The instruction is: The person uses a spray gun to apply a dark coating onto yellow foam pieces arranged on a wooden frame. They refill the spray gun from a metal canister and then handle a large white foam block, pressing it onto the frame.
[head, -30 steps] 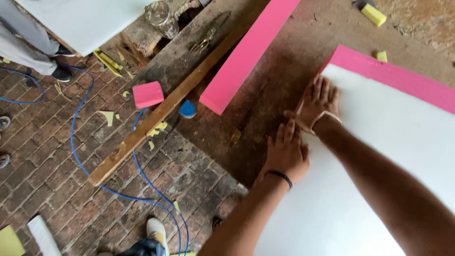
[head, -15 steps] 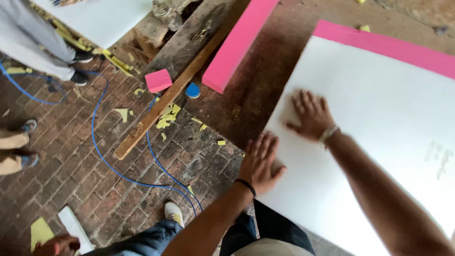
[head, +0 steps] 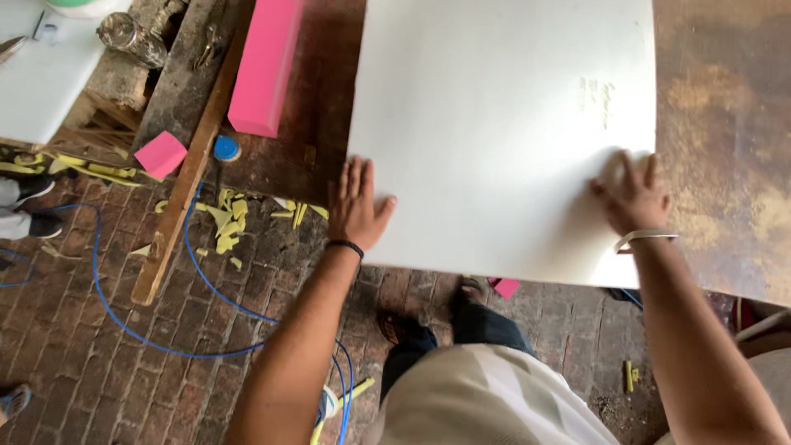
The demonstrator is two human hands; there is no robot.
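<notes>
- I have both hands flat on the large white foam sheet (head: 503, 124), which lies on the stained brown worktable (head: 725, 140) with its near edge overhanging the table's front.
- My left hand (head: 356, 210) presses on the sheet's near-left corner, fingers spread and straight, palm partly off the left edge; nothing is gripped.
- My right hand (head: 633, 198) rests near the sheet's near-right corner, fingers splayed open and a little blurred; it too holds nothing, only pressing down.
- I judge the step in hand to be positioning or steadying the sheet on the table, with pressure at both near corners.
- A next move, as I read it, calls for even pressure from both palms so the sheet slides square rather than pivoting, and care with the overhanging edge, which could flex.
- To the left a long pink foam block (head: 265, 66) lies on the table, well apart from the sheet.
- On the brick floor (head: 74, 346) below lie a blue cable (head: 148, 334), a wooden plank (head: 185, 189) and yellow foam scraps (head: 227, 222).
</notes>
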